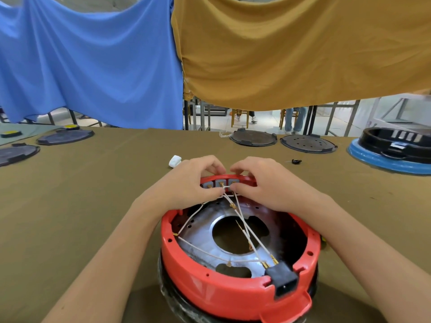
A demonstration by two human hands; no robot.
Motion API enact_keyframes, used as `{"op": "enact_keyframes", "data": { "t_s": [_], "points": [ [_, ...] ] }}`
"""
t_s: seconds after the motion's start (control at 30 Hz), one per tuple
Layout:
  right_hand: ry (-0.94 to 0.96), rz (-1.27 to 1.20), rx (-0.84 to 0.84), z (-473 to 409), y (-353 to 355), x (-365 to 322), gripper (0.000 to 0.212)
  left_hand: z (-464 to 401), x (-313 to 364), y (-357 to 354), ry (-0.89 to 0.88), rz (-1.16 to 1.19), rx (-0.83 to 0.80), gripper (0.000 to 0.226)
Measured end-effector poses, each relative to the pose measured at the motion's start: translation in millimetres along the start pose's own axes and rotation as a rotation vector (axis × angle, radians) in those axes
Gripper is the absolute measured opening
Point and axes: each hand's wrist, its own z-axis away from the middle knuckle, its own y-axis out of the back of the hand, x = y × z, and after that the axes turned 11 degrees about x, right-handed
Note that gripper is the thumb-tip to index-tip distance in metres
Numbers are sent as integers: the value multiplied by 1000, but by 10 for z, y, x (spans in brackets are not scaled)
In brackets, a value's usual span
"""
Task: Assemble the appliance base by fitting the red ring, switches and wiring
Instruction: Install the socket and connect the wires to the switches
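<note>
The red ring sits on the dark appliance base near the table's front edge, with a silver metal plate inside it. A row of grey switches is mounted on the ring's far wall. White wires run from the switches across the plate to a black power socket at the ring's near right. My left hand and my right hand rest on the far rim, and both pinch the wire ends at the switch terminals.
A small white part and a small black part lie beyond my hands. Dark round plates stand along the table's back and left. A black base on a blue ring is at the far right. Blue and mustard cloths hang behind.
</note>
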Motion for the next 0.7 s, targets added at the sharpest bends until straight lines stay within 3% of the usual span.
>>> {"op": "enact_keyframes", "data": {
  "t_s": [0.07, 0.33, 0.53, 0.6, 0.7],
  "points": [
    [-6, -11, -24, -1, 3, 1, 45, 8, -15, -2, 15, 19, -2, 28],
    [-26, -53, -17, -21, 14, 3, 26, 4, -34, -1, 20, 31, -3, 18],
    [-74, -101, -11, 16, 2, 36, 38, 6, -38, -5, 60, 92, -26, 39],
    [-122, -149, -39, 11, 19, 49, 44, 10, -43, 5, 69, 91, -48, 39],
    [-261, -387, -40, 12, 111, 86, 29, 3, -60, 18, 66, 113, -68, 30]
  ]
}}
